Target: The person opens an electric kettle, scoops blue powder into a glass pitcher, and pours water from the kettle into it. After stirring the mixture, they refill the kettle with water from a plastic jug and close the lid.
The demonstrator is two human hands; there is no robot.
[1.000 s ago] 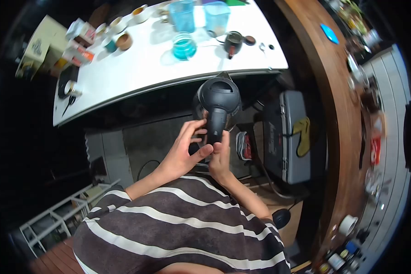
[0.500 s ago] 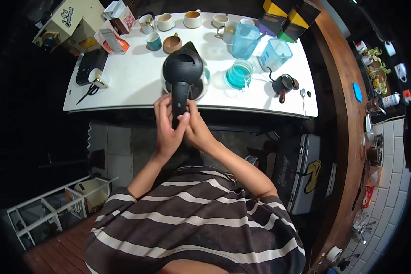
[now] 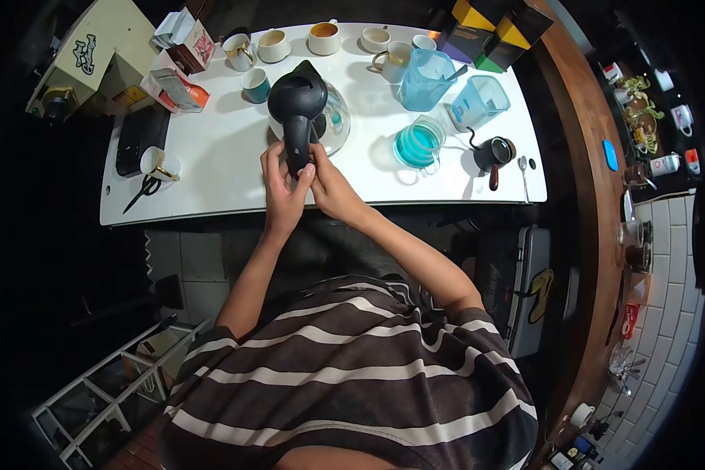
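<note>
Both of my hands grip the black handle of a glass electric kettle (image 3: 301, 106) with a black lid, held over the white table (image 3: 219, 168). My left hand (image 3: 280, 186) wraps the handle from the left. From the right, my right hand (image 3: 325, 186) closes on the same handle. The kettle's glass body sits above the tabletop, near a teal cup (image 3: 254, 84).
Several mugs (image 3: 274, 45) line the table's far edge. Two blue plastic jugs (image 3: 423, 78), a teal glass pot (image 3: 417, 146) and a small dark pot (image 3: 493, 153) stand to the right. Scissors (image 3: 141, 192), a white cup (image 3: 157, 163) and boxes (image 3: 178, 86) lie left. A wooden counter (image 3: 595, 235) curves at right.
The kettle went from below the table's edge, up and forward, to over the tabletop. Both hands stayed on its handle, arms now stretched out further.
</note>
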